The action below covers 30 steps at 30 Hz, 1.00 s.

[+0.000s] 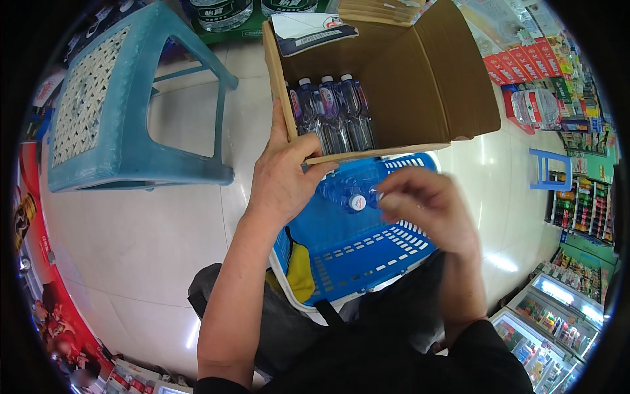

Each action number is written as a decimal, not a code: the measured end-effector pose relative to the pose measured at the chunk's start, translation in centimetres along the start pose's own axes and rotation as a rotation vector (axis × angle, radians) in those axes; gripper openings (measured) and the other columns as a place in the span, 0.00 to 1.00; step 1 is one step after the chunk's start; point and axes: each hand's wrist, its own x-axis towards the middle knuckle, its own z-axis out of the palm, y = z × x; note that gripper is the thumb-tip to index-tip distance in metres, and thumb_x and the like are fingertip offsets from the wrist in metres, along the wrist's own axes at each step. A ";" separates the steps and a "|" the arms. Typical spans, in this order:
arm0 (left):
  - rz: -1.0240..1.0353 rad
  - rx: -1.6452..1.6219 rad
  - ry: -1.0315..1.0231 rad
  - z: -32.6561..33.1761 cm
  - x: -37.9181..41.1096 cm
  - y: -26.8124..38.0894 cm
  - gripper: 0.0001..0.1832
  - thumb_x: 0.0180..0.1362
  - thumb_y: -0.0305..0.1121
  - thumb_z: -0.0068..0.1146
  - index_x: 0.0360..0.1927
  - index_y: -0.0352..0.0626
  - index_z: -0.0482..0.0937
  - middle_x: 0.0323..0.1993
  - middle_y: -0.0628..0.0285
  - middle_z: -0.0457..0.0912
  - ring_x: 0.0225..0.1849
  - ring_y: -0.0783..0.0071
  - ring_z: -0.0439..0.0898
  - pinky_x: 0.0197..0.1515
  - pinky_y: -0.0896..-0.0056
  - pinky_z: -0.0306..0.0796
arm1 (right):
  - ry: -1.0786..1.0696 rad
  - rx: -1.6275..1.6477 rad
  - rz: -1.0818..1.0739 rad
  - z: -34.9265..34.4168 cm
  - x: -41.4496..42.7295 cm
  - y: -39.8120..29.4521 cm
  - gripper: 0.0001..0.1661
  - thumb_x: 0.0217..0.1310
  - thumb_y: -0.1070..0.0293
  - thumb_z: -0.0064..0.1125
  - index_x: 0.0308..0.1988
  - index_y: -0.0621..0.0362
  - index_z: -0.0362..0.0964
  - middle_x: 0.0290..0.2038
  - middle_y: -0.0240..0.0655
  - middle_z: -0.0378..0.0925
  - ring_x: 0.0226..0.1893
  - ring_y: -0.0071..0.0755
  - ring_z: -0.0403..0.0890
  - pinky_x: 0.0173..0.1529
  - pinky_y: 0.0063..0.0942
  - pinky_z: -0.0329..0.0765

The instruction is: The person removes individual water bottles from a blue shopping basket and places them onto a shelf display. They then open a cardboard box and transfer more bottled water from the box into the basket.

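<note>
My left hand (280, 172) grips the near left corner of an open cardboard box (433, 83), with the thumb under its lower edge and fingers along the side. Inside, clear plastic bottles (334, 113) with white caps stand grouped at the left. Below the box is a blue plastic shopping basket (339, 266) with a pale rim. At its far end lie bottles, one showing a white cap (357, 202). My right hand (423, 207), blurred and with curled fingers, is over the basket beside another bottle's cap; whether it holds that bottle is unclear.
On the left a teal plastic stool (128, 147) with a woven-pattern seat stands on the tiled floor (142, 231). A yellow cloth-like item (299, 271) hangs at the basket's left end. Shelves (581, 202), a small blue stool (551, 170) and glass-fronted coolers (536, 335) line the right.
</note>
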 end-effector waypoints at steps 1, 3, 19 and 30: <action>-0.015 -0.014 -0.005 -0.2 0.0 0.2 0.11 0.57 0.38 0.76 0.34 0.52 0.82 0.82 0.39 0.51 0.67 0.44 0.80 0.62 0.56 0.78 | 0.048 0.090 0.010 -1.0 0.6 -2.1 0.13 0.71 0.66 0.67 0.48 0.64 0.81 0.32 0.32 0.83 0.33 0.21 0.85 0.39 0.20 0.82; -0.045 -0.039 -0.016 -0.2 0.0 0.4 0.11 0.56 0.36 0.76 0.33 0.51 0.82 0.82 0.39 0.50 0.67 0.44 0.79 0.63 0.56 0.78 | 0.098 -0.090 -0.126 -2.6 4.0 -3.9 0.12 0.73 0.65 0.64 0.47 0.62 0.82 0.30 0.32 0.84 0.32 0.21 0.85 0.36 0.21 0.81; 0.054 -0.079 0.103 0.3 -0.4 -0.5 0.12 0.52 0.32 0.77 0.32 0.47 0.80 0.82 0.36 0.50 0.65 0.37 0.79 0.61 0.54 0.79 | -0.092 -1.275 -0.506 6.3 34.9 8.1 0.37 0.61 0.48 0.63 0.62 0.60 0.75 0.65 0.59 0.71 0.68 0.53 0.71 0.74 0.46 0.63; 0.058 -0.063 0.031 0.1 -0.3 -1.0 0.13 0.53 0.34 0.79 0.37 0.51 0.84 0.81 0.31 0.49 0.68 0.34 0.76 0.62 0.57 0.79 | -0.110 -0.983 -0.351 6.7 38.4 12.1 0.32 0.63 0.47 0.63 0.58 0.57 0.76 0.56 0.50 0.73 0.56 0.46 0.72 0.63 0.43 0.69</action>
